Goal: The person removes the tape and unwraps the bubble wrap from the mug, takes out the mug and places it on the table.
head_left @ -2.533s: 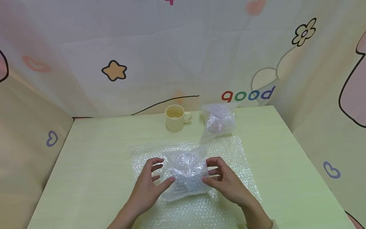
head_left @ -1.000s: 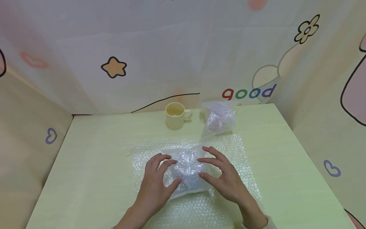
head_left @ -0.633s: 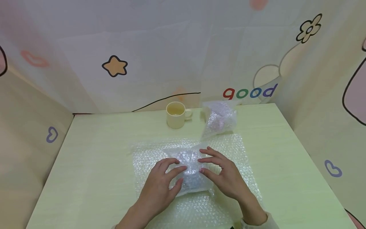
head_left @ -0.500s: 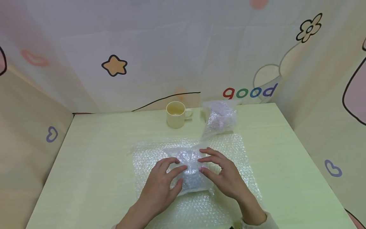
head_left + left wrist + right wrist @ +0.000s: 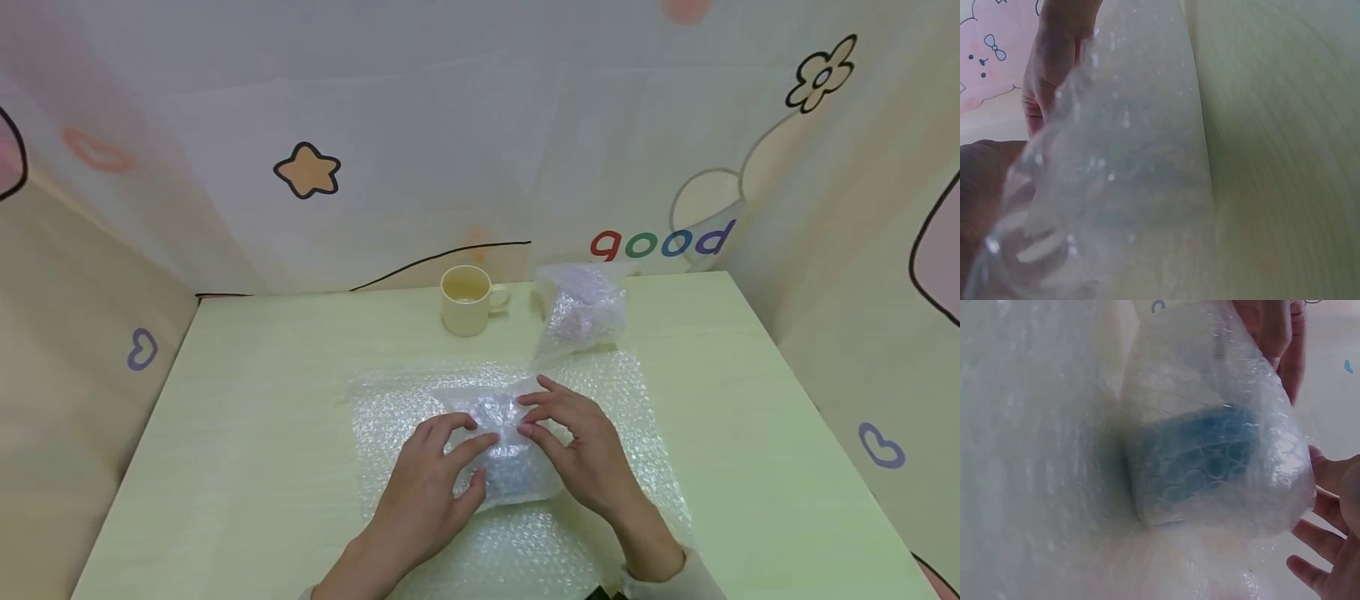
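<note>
A bubble-wrapped package lies in front of me on a flat sheet of bubble wrap. Through the wrap in the right wrist view, a blue object shows, its kind unclear. My left hand arches over the package's left side, fingers bent loosely and thumb apart. On the other side, my right hand has its fingertips at the top of the package, thumb and fingers close together. Wrap blocks much of the left wrist view, so what the left fingertips touch is hidden.
A pale yellow mug stands at the back of the table, handle to the right. Beside it sits another bubble-wrapped bundle, pinkish inside. A printed curtain encloses the back and sides.
From the package's sides, both hands have moved in over its top. Most recently the right thumb has come nearer its fingers, while the left hand has shifted only slightly.
</note>
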A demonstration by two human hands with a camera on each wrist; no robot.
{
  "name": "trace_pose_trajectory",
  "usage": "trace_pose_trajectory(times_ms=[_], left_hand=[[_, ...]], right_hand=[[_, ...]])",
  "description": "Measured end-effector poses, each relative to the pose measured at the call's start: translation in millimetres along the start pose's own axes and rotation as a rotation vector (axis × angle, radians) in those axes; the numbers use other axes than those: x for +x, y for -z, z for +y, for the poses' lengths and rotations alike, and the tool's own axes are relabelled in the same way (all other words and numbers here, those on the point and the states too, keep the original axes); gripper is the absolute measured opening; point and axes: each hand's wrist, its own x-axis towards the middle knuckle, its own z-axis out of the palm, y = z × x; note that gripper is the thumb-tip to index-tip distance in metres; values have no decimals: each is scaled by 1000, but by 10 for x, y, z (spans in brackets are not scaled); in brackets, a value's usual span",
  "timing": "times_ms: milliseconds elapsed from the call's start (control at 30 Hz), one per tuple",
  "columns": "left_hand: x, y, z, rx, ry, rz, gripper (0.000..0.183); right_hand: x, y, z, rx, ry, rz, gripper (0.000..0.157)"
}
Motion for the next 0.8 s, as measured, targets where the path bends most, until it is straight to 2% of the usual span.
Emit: trace_pose_trajectory(times_ms=[133, 333, 800], left_hand=[[6, 0, -1, 5, -7, 0, 39], [8, 13, 5, 2, -3, 4, 38], [12, -1, -15, -1, 1, 4, 39]], right_hand=[[11, -45, 19, -30, 50, 45, 18], [34, -87, 17, -84, 78, 118, 19], [48, -180, -30, -136, 22, 210, 14]])
